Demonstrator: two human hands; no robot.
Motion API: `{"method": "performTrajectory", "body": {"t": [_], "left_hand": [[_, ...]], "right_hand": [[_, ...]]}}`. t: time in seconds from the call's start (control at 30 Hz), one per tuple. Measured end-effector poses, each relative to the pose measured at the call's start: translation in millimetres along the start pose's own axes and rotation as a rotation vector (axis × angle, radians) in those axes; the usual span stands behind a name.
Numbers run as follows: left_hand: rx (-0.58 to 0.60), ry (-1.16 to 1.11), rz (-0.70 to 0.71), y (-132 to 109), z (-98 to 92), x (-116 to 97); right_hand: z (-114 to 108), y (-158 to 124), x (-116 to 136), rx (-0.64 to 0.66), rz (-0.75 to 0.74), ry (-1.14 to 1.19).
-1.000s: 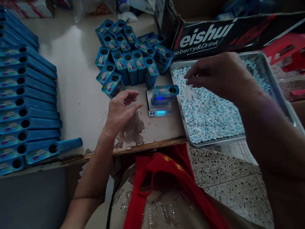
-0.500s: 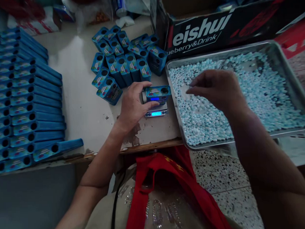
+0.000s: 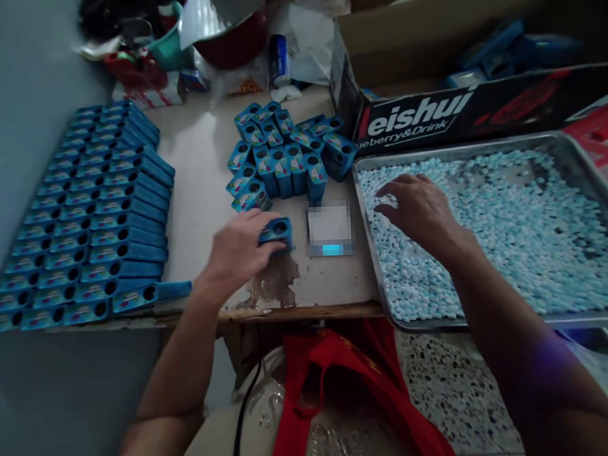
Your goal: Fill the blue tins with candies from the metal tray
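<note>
My left hand [image 3: 242, 251] is wrapped round a small blue tin [image 3: 276, 233] with a round hole, held just left of a small scale [image 3: 328, 228] with a lit display. My right hand [image 3: 419, 207] rests with fingers bent down on pale blue and white pellets [image 3: 508, 234] in a metal tray [image 3: 575, 158]; I cannot see what the fingertips hold. A cluster of upright blue tins [image 3: 281, 159] stands behind the scale.
Rows of flat-lying blue tins [image 3: 89, 215] cover the table's left side. A black cardboard box [image 3: 459, 109] stands behind the tray. Bowls, bags and a can [image 3: 279, 58] crowd the far edge. A red bag [image 3: 339, 386] lies on my lap.
My left hand has lifted the blue tin off the scale and carried it left. My right hand has dropped onto the pellets in the tray.
</note>
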State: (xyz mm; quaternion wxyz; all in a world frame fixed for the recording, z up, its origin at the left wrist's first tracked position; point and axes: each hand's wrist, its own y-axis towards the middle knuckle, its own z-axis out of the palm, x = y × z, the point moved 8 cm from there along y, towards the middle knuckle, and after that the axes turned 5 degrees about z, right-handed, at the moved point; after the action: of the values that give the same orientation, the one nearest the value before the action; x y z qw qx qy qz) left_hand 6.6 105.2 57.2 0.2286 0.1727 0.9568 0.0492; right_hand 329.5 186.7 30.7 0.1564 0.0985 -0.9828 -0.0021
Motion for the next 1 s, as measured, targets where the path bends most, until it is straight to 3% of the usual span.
{"method": "performTrajectory", "body": {"t": [0.13, 0.23, 0.37, 0.5, 0.63, 0.83, 1.0], "left_hand": [[-0.112, 0.019, -0.158, -61, -59.8, 80], [-0.122, 0.019, -0.216, -90, -86.7, 121], [-0.006, -0.008, -0.226, -113, -96.7, 151], [0.178, 0.043, -0.167, -127, -88.1, 164], [0.132, 0.075, -0.157, -139, -81.5, 160], [-0.093, 0.185, -0.153, -161, -71.4, 137], [-0.101, 0.169, -0.174, -169, -66.0, 122]], "right_hand": [[10, 17, 65, -0.013, -0.204, 0.229], [24, 29, 135, 0.016, -0.353, 0.277], [54, 41, 205, 0.120, -0.452, 0.120], [67, 47, 227, 0.156, -0.426, 0.021], [46, 43, 212, 0.169, -0.349, 0.013], [-13, 13, 131, 0.058, -0.144, -0.087], [-15, -39, 67, -0.045, -0.100, -0.073]]}}
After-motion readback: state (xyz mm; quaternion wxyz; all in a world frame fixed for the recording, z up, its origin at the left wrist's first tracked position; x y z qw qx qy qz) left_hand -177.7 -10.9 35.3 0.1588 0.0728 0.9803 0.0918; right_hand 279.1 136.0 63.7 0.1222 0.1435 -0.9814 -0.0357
